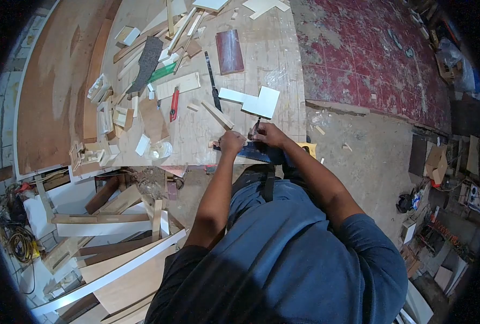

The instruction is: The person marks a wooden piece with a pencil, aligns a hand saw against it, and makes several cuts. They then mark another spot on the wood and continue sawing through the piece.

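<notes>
At the table's front edge, my left hand (232, 142) is closed at the near end of a thin wood strip (217, 114). Just to its right, my right hand (269, 134) is closed around a slim dark object (257, 123) that I cannot make out. A dark blue flat piece (252, 153) lies below both hands along the edge. Beyond my right hand rests a white L-shaped piece (261, 102), and a black strip-like tool (212, 81) lies to its left.
A red cutter (174, 104), a dark red block (229, 52) and a curved dark sheet (146, 63) lie on the wooden table (272, 54). Wood scraps and small white-edged pieces crowd the left. Boards (126, 281) are piled on the floor at lower left.
</notes>
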`<state>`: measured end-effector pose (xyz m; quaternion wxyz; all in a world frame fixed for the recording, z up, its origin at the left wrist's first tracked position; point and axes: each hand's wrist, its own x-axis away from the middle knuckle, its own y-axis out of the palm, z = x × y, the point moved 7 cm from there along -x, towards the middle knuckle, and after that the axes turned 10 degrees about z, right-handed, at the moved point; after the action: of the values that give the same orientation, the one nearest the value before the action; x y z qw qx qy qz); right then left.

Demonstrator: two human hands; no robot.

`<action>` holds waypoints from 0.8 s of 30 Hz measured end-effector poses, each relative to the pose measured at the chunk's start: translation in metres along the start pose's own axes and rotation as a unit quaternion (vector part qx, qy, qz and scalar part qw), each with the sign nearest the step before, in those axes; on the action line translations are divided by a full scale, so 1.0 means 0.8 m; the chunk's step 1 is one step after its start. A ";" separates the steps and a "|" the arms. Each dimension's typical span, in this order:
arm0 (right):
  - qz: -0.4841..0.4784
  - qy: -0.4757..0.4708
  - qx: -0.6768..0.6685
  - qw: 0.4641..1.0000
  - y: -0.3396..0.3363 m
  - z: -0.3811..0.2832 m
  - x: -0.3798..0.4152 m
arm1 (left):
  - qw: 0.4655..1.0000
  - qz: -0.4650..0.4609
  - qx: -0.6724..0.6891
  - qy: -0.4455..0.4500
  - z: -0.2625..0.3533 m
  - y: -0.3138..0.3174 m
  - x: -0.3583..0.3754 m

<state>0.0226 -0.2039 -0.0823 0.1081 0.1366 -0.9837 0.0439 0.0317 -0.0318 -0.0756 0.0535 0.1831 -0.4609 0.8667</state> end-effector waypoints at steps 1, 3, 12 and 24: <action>-0.002 -0.012 -0.005 1.000 0.001 -0.001 0.000 | 1.000 -0.001 0.003 0.010 0.001 0.001 0.000; -0.004 -0.024 -0.011 1.000 0.002 -0.001 0.000 | 1.000 -0.004 -0.001 0.013 0.003 0.000 0.000; -0.010 -0.066 0.096 0.993 -0.002 -0.040 0.008 | 1.000 -0.010 -0.004 0.010 -0.001 0.004 -0.003; 0.008 -0.082 0.119 0.989 -0.003 -0.033 0.004 | 0.999 -0.024 -0.032 -0.018 0.008 -0.004 0.002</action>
<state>0.0252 -0.2042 -0.0558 0.0097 0.1442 -0.9780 0.1502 0.0327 -0.0352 -0.0693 0.0715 0.2083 -0.4850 0.8463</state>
